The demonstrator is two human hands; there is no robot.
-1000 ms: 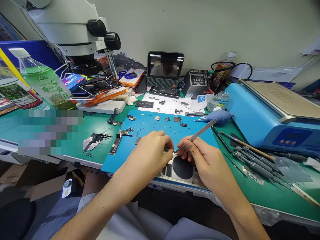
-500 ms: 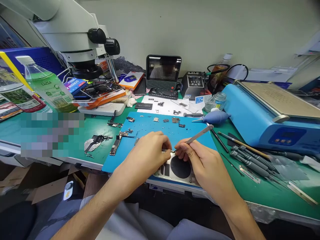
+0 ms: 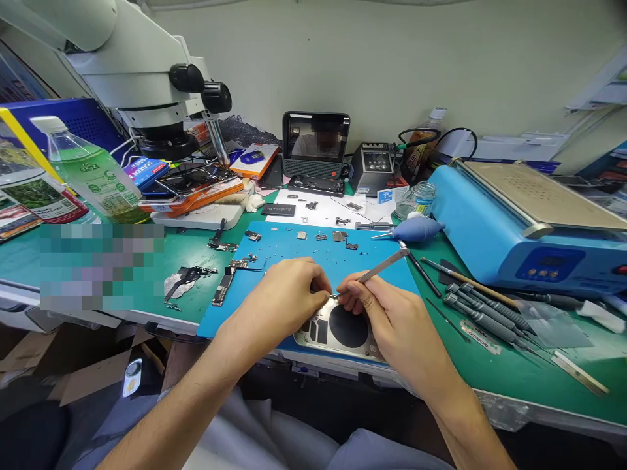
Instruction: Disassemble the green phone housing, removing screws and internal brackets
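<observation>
A phone's metal back housing (image 3: pixel 321 346) with a round black patch (image 3: pixel 349 326) lies at the near edge of the blue mat (image 3: pixel 274 245). My left hand (image 3: pixel 301 290) is closed, thumb and fingers pinched at the housing's far edge; a tiny shiny bit shows at the fingertips, too small to name. From the other side, my right hand (image 3: pixel 379 303) grips a slim flat metal tool (image 3: pixel 385 264) like a pen. Its back end sticks up to the right, while its working tip is hidden by my fingers. Both hands' fingertips almost meet over the housing.
Small phone parts and a circuit board (image 3: pixel 224 287) lie on the mat. To the right are a blue air blower (image 3: pixel 418 228), several screwdrivers (image 3: pixel 484 316) and a blue heating plate machine (image 3: pixel 529 241). A microscope (image 3: pixel 142 85) overhangs the left, near bottles (image 3: pixel 93 173).
The whole view has shifted slightly. Both hands stay at the housing's far edge, and the right hand still holds the metal tool, with only a slight movement of the fingers.
</observation>
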